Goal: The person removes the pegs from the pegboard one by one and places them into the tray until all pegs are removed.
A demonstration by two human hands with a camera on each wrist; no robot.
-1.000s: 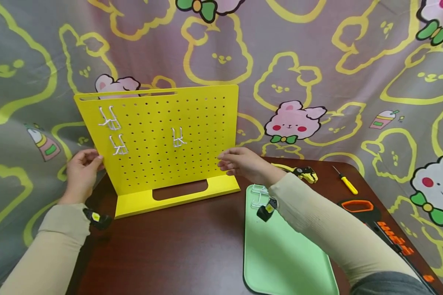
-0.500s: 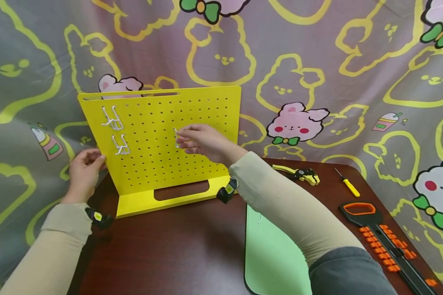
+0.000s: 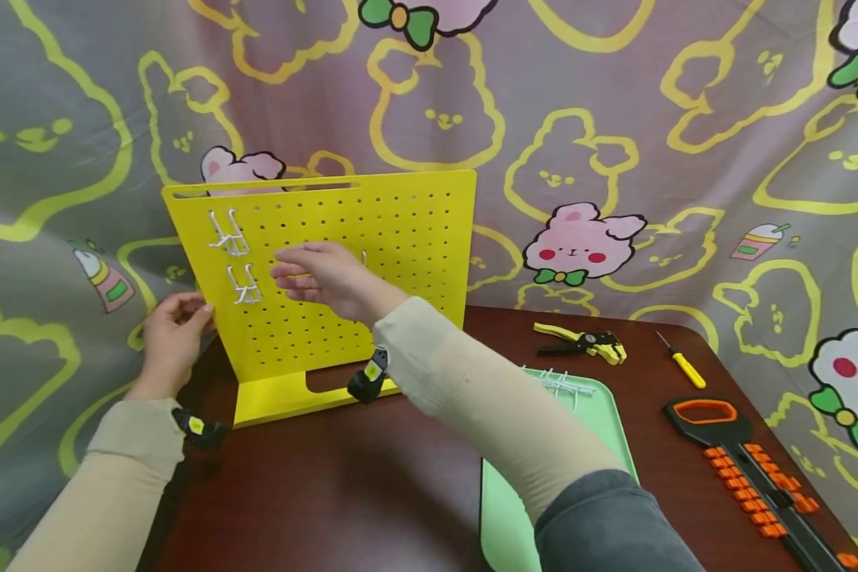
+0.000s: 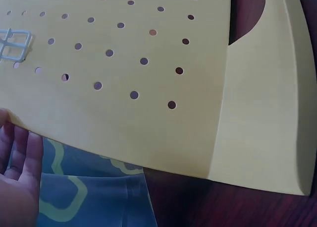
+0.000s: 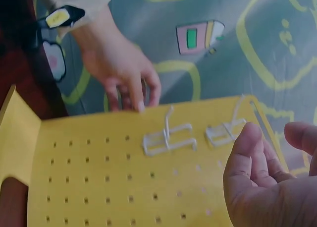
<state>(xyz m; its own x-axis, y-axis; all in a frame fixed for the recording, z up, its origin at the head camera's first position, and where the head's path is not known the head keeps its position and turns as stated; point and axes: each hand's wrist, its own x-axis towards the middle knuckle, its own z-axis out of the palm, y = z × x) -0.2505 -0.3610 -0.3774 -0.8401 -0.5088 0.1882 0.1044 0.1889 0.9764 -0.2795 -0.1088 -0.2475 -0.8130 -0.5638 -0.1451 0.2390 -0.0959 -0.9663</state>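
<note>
A yellow pegboard (image 3: 415, 238) stands upright on its base. My left hand (image 3: 171, 338) grips its left edge, thumb toward the front and fingers behind, as the left wrist view also shows. Two white wire hooks, an upper hook (image 3: 230, 245) and a lower hook (image 3: 246, 294), hang one above the other near the board's left side. Just right of them, in front of the board, is my right hand (image 3: 332, 278), fingers extended and holding nothing. Behind it, mostly hidden, a third hook (image 3: 364, 257) shows only its tip. In the right wrist view, the right thumb and fingers are apart.
A green tray (image 3: 508, 508) lies at the right, partly under my right forearm, with several wire hooks (image 3: 565, 385) at its far end. Beyond it are yellow-black pliers (image 3: 593, 343), a yellow screwdriver (image 3: 688, 370) and a long black tool with orange clips (image 3: 747, 477). Patterned cloth hangs behind.
My right hand has moved left across the board's front, passing the middle hook and coming close to the two left hooks. The left hand has stayed at the edge; the view has shifted slightly.
</note>
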